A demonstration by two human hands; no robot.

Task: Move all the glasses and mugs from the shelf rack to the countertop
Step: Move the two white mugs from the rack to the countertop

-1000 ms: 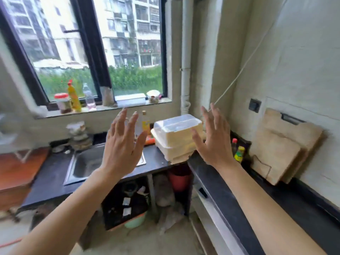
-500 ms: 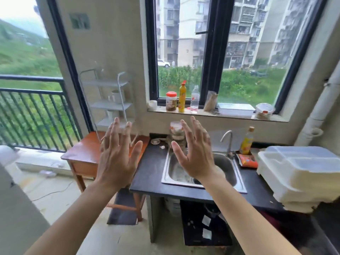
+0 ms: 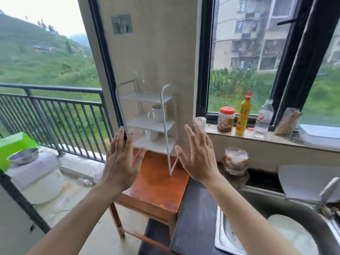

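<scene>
A white three-tier shelf rack [image 3: 166, 115] stands on an orange wooden table [image 3: 156, 183] against the wall. A large white mug [image 3: 158, 112] sits on its middle shelf and a smaller white mug [image 3: 151, 134] on its bottom shelf. Something clear and faint, maybe a glass [image 3: 140, 83], stands on the top shelf. The dark countertop [image 3: 195, 216] lies right of the table. My left hand [image 3: 121, 162] and my right hand [image 3: 197, 159] are raised in front of the rack, fingers spread, holding nothing.
A steel sink [image 3: 266, 227] with a white plate is set in the counter at the right. Stacked jars [image 3: 236, 162] stand at the counter's back. On the windowsill are a small white cup [image 3: 200, 122], a jar, a yellow bottle [image 3: 243, 115] and a water bottle. A balcony railing [image 3: 55, 115] is at left.
My view has swung left from the counter corner, past the sink, to the shelf rack, which is closer now. Both hands stay raised and spread.
</scene>
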